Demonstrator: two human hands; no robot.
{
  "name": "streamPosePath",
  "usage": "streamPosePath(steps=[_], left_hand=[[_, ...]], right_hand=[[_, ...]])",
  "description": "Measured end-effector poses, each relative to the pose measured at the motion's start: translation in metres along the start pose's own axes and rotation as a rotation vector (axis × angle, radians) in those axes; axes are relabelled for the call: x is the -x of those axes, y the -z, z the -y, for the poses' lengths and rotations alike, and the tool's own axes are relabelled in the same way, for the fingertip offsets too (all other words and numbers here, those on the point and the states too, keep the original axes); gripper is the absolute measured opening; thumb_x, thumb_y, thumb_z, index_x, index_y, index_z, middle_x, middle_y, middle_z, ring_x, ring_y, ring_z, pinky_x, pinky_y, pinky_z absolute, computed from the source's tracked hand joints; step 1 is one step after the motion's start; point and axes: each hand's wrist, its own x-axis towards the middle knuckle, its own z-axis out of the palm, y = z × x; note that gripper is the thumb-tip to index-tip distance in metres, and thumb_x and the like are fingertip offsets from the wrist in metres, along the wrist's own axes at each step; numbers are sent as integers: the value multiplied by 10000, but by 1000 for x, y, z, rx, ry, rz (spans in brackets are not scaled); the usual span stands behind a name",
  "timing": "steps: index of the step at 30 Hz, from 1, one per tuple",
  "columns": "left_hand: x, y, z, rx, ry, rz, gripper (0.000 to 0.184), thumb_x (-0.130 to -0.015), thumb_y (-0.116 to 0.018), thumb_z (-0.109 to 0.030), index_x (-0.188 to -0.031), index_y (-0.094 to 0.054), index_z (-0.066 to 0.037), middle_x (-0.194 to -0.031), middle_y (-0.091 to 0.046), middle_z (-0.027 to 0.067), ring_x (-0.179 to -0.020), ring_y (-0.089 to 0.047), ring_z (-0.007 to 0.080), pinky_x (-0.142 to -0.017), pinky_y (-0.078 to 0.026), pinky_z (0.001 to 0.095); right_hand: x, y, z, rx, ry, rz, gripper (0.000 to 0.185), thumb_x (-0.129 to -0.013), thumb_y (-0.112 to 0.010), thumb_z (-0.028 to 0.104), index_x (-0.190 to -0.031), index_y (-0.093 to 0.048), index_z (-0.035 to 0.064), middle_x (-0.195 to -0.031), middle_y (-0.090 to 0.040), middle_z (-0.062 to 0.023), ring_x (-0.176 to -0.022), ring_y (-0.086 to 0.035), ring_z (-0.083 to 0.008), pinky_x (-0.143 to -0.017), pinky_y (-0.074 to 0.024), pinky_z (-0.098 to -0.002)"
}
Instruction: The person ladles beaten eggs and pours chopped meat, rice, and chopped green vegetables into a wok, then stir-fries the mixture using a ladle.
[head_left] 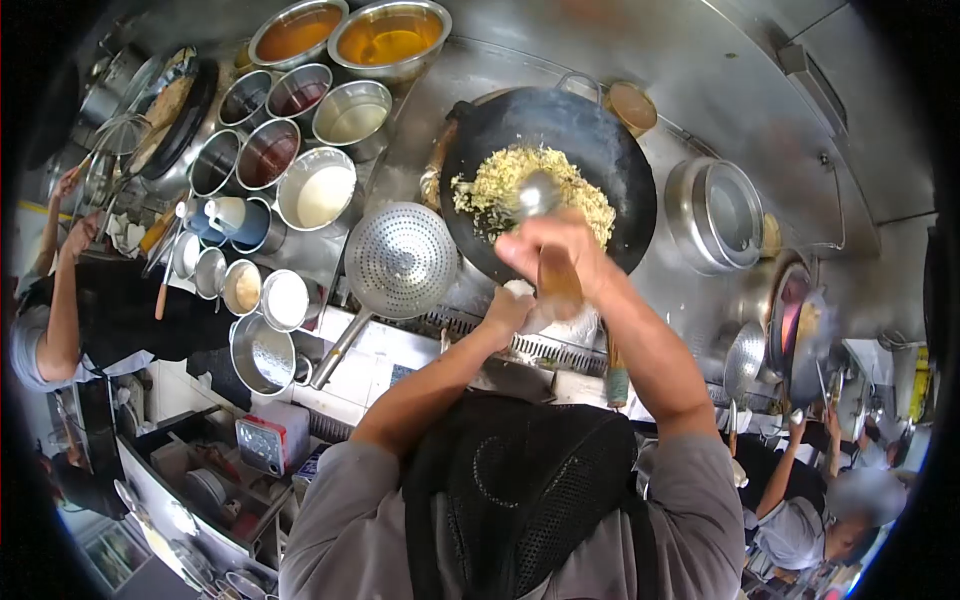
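Observation:
A black wok (625,160) sits in front of me with chopped, yellowish fried rice (575,185) in it, as far as I can make out. My right hand (560,245) is wrapped round the wooden handle of a ladle (538,192), whose metal bowl is over the food. At the wok's near rim, my left hand (508,308) is closed on a white cloth (519,288). The rim beneath the cloth is partly hidden. Left of the wok lies a perforated strainer (400,260), its handle pointing toward me.
Metal bowls of orange liquid (390,40) and several sauce pots (318,190) stand to the left. A lidded steel pot (715,215) is on the right. Co-workers' arms (62,300) show at the far left, with another person (800,510) at lower right.

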Motion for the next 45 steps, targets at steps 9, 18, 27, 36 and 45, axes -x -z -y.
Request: streamPosePath(steps=[9, 18, 27, 36, 45], left_hand=[[14, 4, -33, 363, 236, 96, 256, -810, -584, 5, -1061, -536, 14, -904, -612, 77, -753, -622, 178, -633, -530, 317], [15, 2, -33, 525, 360, 180, 246, -856, -476, 11, -1097, -524, 32, -1000, -632, 148, -868, -671, 269, -701, -576, 398], [19, 11, -52, 552, 345, 209, 269, -809, -513, 28, -1077, -536, 26, -981, -624, 134, -854, -665, 259, -693, -569, 391], [13, 11, -35, 538, 337, 205, 230, -817, -521, 28, -1046, -549, 19, -962, -633, 121, -841, -670, 257, -692, -573, 393], [12, 9, -26, 479, 232, 153, 218, -864, -525, 2, -1077, -552, 35, -948, -641, 115, -825, -661, 231, -699, -553, 364]], right_hand=[[73, 14, -62, -151, -373, -867, 305, -958, -593, 135, -696, -439, 126, -544, -469, 9, -475, -429, -91, -461, -380, -260], [51, 56, -52, -601, -317, -1191, 349, -953, -624, 168, -678, -419, 104, -527, -452, 12, -405, -371, -91, -391, -312, -265], [38, 66, -72, -541, -319, -1267, 369, -939, -649, 210, -655, -440, 102, -488, -428, -1, -387, -406, -106, -374, -350, -290], [6, 72, -82, -550, -241, -1330, 396, -945, -633, 207, -624, -426, 101, -487, -416, 9, -363, -376, -94, -364, -333, -277], [-34, 34, -41, -174, -56, -718, 311, -941, -637, 191, -678, -530, 65, -566, -507, 10, -493, -418, -67, -436, -329, -261]])
